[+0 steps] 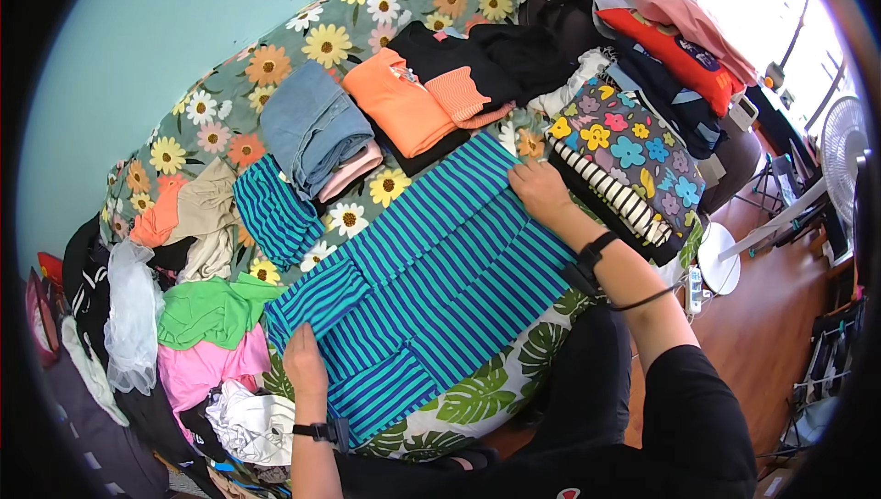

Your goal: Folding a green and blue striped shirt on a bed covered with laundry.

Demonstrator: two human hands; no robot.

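A teal and navy striped shirt (440, 279) lies spread before me, its far side folded inward along its length. One sleeve (330, 299) is folded over at the left end, and another striped section (382, 389) lies folded at the near left. My left hand (305, 365) grips the shirt's left edge beside the far sleeve. At the opposite end, my right hand (540, 189) holds the far right corner of the folded strip. Just beyond the shirt lies a bunched garment with the same stripes (275, 210).
Behind are folded jeans (313, 124), an orange top (402, 103) and black clothing (454, 55). A stack topped by a flowered garment (626, 141) stands right. Loose clothes, including a green garment (213, 310), heap up left. A white fan (843, 148) stands on the wooden floor.
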